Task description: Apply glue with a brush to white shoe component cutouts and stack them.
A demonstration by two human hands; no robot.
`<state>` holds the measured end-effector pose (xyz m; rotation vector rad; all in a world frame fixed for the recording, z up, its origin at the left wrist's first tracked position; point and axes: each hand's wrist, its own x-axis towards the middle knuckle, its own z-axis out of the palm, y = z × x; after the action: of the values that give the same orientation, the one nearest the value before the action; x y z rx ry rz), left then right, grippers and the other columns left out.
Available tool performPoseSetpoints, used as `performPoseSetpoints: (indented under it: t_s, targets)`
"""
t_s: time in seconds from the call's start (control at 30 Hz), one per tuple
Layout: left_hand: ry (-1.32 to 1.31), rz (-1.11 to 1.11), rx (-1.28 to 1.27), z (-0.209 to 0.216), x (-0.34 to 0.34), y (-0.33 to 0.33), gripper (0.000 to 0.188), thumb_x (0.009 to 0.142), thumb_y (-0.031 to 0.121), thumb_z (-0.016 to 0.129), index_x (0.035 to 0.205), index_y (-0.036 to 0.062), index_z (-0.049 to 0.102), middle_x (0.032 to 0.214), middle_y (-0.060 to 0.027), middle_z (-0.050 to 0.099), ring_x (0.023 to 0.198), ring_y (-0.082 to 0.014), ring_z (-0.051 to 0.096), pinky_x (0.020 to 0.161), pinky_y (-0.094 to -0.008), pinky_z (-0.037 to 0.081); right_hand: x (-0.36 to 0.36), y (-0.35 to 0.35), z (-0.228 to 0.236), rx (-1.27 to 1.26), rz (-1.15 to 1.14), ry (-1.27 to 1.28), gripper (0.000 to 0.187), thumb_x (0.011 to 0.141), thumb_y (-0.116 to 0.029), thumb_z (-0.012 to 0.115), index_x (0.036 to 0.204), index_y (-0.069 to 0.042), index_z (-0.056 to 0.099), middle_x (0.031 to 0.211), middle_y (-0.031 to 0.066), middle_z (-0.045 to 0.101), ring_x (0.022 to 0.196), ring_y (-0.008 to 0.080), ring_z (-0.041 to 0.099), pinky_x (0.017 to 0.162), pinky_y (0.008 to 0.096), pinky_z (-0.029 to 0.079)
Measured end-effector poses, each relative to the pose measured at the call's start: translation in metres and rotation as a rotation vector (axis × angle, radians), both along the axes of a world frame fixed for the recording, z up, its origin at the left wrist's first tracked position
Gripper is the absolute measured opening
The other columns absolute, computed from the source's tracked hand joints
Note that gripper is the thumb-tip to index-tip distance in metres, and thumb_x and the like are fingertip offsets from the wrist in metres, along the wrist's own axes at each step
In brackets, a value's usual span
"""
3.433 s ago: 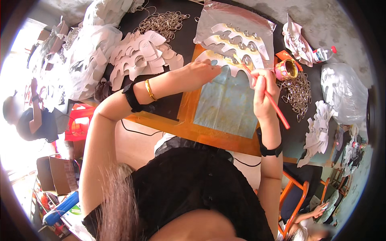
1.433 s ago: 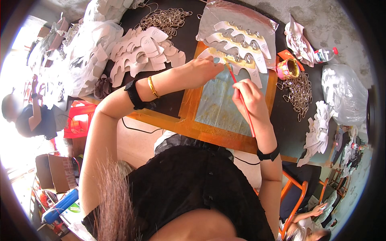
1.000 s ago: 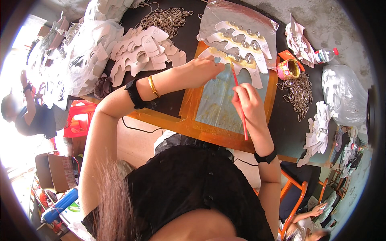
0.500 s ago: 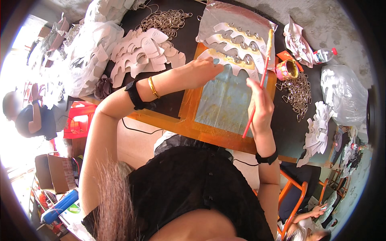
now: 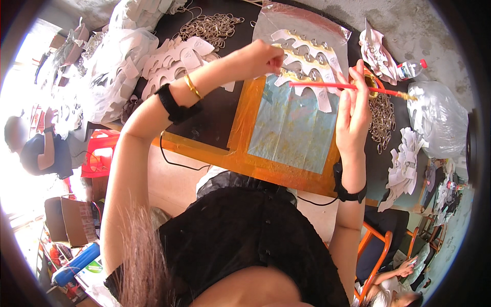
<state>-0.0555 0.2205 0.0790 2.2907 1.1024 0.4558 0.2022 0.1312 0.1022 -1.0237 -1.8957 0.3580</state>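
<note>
My right hand [image 5: 354, 112] holds a thin red stick [image 5: 322, 84] nearly level between its fingers. The stick's yellow-coated tip [image 5: 406, 95] points right, toward a clear plastic bag. My left hand [image 5: 265, 60] is closed, fingers curled, by the left end of the nearest white scalloped piece [image 5: 309, 92]; what it pinches is hidden. Behind that piece lie more white scalloped pieces [image 5: 332, 59] with metal rings and yellow paste, on a silvery sheet [image 5: 276, 20]. Nearer me is a stained bluish panel [image 5: 291, 133] bordered with orange tape.
White cut pieces [image 5: 176, 61] and a heap of metal rings [image 5: 215, 28] lie at the left. To the right are a paste tub [image 5: 373, 84] partly behind my hand, more rings [image 5: 382, 120], a bottle [image 5: 411, 69] and the plastic bag [image 5: 440, 120]. Two people sit farther off.
My left hand has moved up and slightly left. My right hand has shifted right, and the red stick has swung from upright to nearly level. The nearest white piece has moved.
</note>
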Motion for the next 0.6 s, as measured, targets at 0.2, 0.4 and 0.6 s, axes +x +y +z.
performPoseSetpoints:
  t_s: [0.2, 0.4, 0.6]
  targets:
    - [0.005, 0.079, -0.004, -0.001, 0.012, 0.031, 0.016, 0.082, 0.014, 0.074, 0.089, 0.002, 0.067, 0.077, -0.0093, 0.068, 0.073, -0.0169, 0.064, 0.069, -0.0308, 0.051, -0.017, 0.016, -0.017, -0.037, -0.065, 0.18, 0.02, 0.093, 0.001, 0.06, 0.112, 0.001, 0.066, 0.117, 0.0189, 0.067, 0.091, 0.0236, 0.072, 0.07, 0.0283, 0.059]
    - [-0.031, 0.037, -0.057, -0.025, 0.023, 0.05, 0.014, 0.081, 0.013, 0.073, 0.09, 0.0024, 0.069, 0.08, -0.0103, 0.07, 0.075, -0.0194, 0.066, 0.071, -0.0326, 0.051, -0.033, 0.024, -0.039, -0.05, -0.038, 0.06, 0.021, 0.091, 0.002, 0.062, 0.111, -0.002, 0.068, 0.09, 0.0134, 0.072, 0.079, 0.0196, 0.072, 0.065, 0.0302, 0.055]
    - [-0.031, -0.022, -0.085, -0.03, 0.026, 0.054, 0.014, 0.081, 0.012, 0.072, 0.09, 0.0017, 0.07, 0.079, -0.0102, 0.07, 0.075, -0.019, 0.066, 0.07, -0.0328, 0.052, -0.036, 0.028, -0.049, -0.039, 0.028, 0.011, 0.021, 0.088, 0.006, 0.061, 0.106, -0.003, 0.067, 0.091, 0.0119, 0.07, 0.074, 0.0213, 0.069, 0.063, 0.0313, 0.053]
